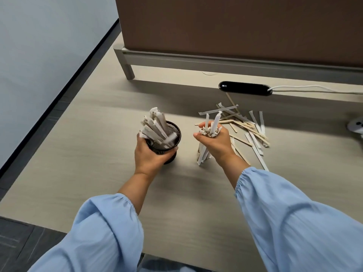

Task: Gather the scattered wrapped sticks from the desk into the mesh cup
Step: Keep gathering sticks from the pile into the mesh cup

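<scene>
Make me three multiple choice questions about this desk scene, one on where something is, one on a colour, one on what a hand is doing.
1. Where is the loose pile of sticks?
A. right of the cup
B. left of the cup
C. inside the cup

2. What colour is the cup?
A. white
B. black
C. blue

3. What is the right hand doing?
A. lying flat
B. pointing
C. gripping a bundle

Answers: 1 A, the pile lies right of the cup. 2 B, its mesh is black. 3 C, fingers close round upright sticks; the left hand holds the cup.
</scene>
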